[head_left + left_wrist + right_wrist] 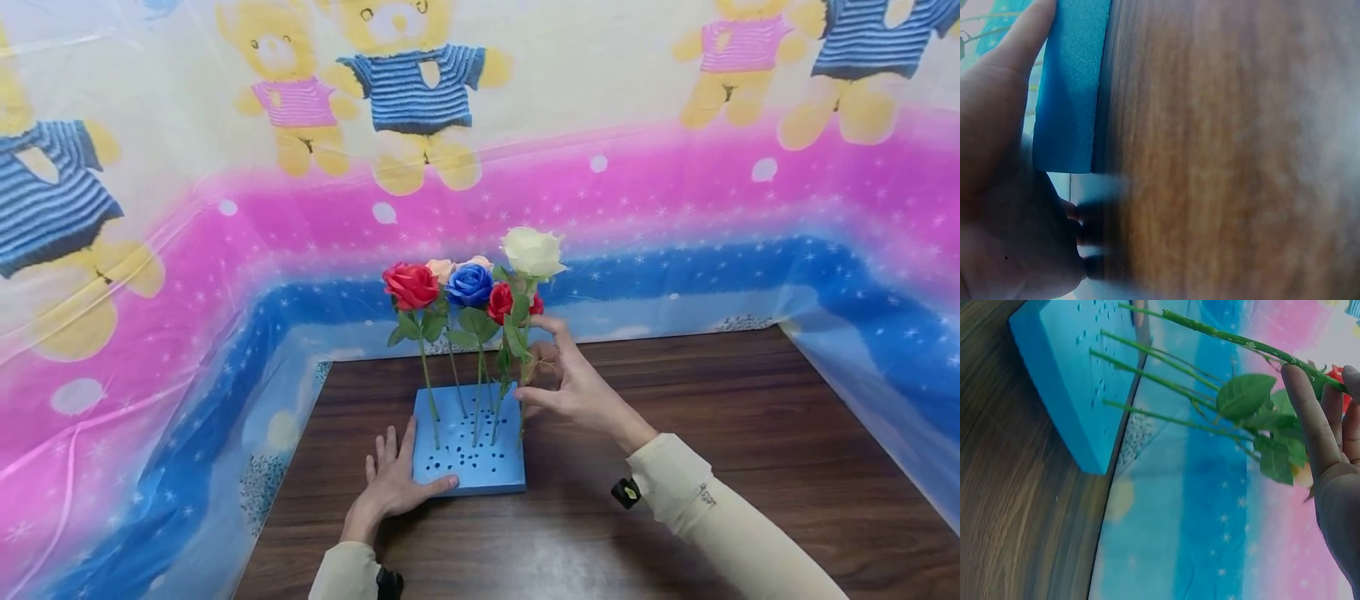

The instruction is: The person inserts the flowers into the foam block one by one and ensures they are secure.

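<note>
A blue foam block (491, 482) full of small holes lies on the table. My left hand (390, 482) rests against its left side, fingers spread and thumb along the front edge. Between thumb and fingers, my right hand (581, 387) pinches the stem of a white rose (532, 252) at the block's right side. In the right wrist view, the lower end of that green stem (1229, 336) is apart from the block. Standing in the block are a red rose (411, 286), a blue rose (470, 285), another red rose (500, 302) and peach roses (440, 271), partly hidden behind.
Dark wood-grain table (720, 417) extends on both sides of the block. A patterned cloth (637, 200) with teddy bears hangs behind the table and along its sides. The standing stems and leaves crowd the space left of my right hand.
</note>
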A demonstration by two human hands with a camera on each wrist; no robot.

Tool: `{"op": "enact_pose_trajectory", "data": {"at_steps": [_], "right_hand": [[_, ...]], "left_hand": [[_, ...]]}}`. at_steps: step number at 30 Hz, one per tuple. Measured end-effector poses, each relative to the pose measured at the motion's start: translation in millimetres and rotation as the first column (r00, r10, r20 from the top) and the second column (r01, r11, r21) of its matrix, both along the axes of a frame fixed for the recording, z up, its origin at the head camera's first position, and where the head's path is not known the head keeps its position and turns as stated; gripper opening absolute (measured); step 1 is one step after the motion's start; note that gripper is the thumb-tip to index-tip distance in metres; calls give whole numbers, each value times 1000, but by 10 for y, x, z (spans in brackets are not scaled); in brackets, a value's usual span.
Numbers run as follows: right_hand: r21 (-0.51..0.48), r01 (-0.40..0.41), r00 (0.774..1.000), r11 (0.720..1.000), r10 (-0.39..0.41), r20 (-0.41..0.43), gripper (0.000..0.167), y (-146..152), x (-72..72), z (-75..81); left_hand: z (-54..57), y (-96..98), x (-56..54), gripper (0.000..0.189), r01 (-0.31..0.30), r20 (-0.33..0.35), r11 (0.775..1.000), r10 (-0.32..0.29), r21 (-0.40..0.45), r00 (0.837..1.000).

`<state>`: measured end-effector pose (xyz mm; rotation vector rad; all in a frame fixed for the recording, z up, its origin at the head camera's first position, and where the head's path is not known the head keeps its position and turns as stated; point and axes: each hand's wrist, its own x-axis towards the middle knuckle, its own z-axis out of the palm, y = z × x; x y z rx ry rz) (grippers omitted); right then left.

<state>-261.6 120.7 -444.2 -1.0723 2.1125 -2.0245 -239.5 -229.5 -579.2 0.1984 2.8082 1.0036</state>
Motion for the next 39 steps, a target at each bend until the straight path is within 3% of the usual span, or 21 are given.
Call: {"op": "enact_pose_trajectory", "data": {"at_steps": [6, 11, 19, 27, 30, 36, 39], "right_hand": [[20, -19, 1000, 1000, 19, -3, 98, -200, 0, -2], [43, -10, 999, 999, 12, -50, 96, -392, -32, -44], [67, -49, 998, 997, 52, -47, 94, -678, -43, -132], [70, -42, 998, 997, 45, -39, 91, -859, -87, -236], [85, -27, 999, 996, 30, -37, 92, -935, -108, -299], [105, -19, 996, 994, 27, -80, 91, -1103, -111, -393], [120, -12, 995, 993, 24, -101, 90, -1189, -102, -418]], "left_hand": [[-71, -41, -76, 140, -1, 40, 998, 4, -62, 999], [-162, -61, -106, 144, -2, 13, 998, 3, -55, 1000], [-66, -56, -42, 146, -8, -2, 1000, 8, -13, 1000], [-199, -97, -128, 147, 0, -5, 1000, 0, -31, 1000], [-166, -85, -110, 147, 2, -11, 1000, -2, -8, 1000], [-136, -81, -97, 146, 4, 22, 999, -3, -43, 1000], [-41, -66, -57, 143, 0, 28, 999, 1, -32, 1000]]}}
